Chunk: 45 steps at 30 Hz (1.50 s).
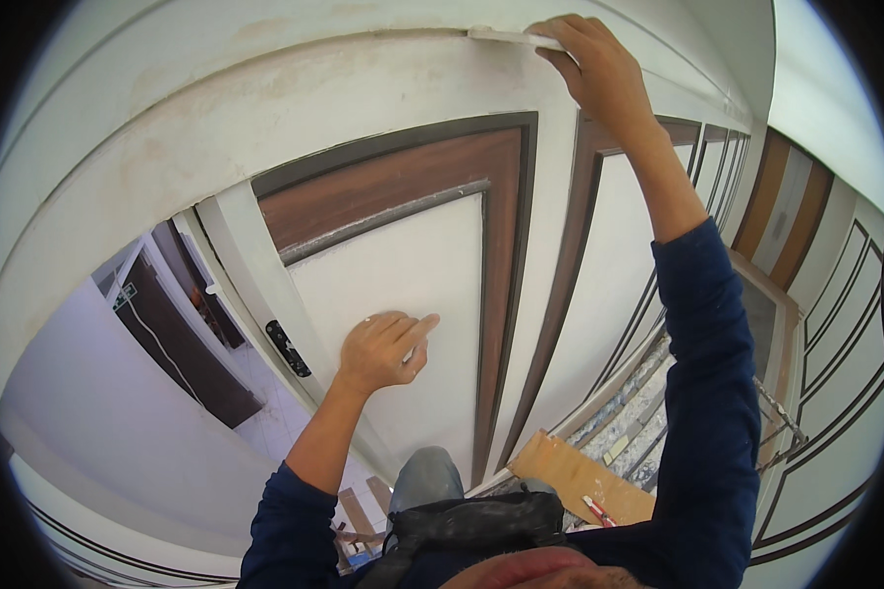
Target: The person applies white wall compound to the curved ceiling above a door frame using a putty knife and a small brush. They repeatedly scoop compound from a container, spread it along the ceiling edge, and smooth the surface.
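High on the wall over the door, the right hand (594, 64) grips one end of a pale flat strip (511, 38), thumb below and fingers above, its far end lying at the long moulding edge (295, 54). To work this edge well, I would judge, keep the strip flat in line with the ledge and press lightly and evenly, in short strokes, so the corner stays crisp. The left hand (383, 353) is half curled with the index finger out, in front of the white door panel (393, 265); I cannot tell whether it touches the panel or has anything tucked inside. (A palm spread on something firm would probably steady so high a reach.) Around the panel runs a brown frame (506, 196) with dark trim, and a black latch plate (288, 348) sits on the door's edge. Brownish smudges mark the pale wall band (314, 98) beneath the moulding, likely spots to go over gently. Farther down, a wooden board (560, 471) bears a red-and-white tool (596, 511), worth keeping clear of the feet.
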Motion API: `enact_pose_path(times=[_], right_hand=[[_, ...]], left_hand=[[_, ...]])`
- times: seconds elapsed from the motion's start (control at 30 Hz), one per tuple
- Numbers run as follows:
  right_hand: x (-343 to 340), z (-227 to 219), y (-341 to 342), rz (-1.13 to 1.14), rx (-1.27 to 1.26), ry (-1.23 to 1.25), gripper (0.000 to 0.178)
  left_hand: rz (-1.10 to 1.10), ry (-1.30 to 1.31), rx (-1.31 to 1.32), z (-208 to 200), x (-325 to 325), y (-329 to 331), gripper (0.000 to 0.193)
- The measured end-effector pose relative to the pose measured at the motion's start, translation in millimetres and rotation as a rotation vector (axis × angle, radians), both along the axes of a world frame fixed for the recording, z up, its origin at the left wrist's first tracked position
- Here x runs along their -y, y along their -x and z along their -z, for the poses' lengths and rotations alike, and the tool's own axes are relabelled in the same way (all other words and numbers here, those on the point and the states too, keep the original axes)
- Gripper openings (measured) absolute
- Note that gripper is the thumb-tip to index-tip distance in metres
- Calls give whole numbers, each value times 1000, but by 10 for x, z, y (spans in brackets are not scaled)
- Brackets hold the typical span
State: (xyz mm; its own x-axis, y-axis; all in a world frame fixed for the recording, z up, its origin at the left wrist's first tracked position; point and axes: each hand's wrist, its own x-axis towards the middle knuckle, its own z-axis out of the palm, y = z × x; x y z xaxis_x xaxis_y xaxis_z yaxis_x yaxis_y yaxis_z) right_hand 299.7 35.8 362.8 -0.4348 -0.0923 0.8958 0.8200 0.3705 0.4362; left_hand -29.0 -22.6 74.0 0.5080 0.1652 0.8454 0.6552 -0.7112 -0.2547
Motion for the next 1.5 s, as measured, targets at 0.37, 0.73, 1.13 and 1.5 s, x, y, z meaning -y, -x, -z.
enact_pose_path(times=[0.37,0.73,1.13,1.5], right_hand=[[-300,63,-462,-136,-171,51,25],[-251,205,58,-154,-72,-122,29],[133,-279,151,29,81,54,19],[-166,-255,-197,-4,-40,203,21]], left_hand=[[33,-7,8,7,-24,14,39],[10,7,14,17,-14,26,38],[4,16,-9,-9,6,-7,41],[-10,24,-6,14,-34,1,37]])
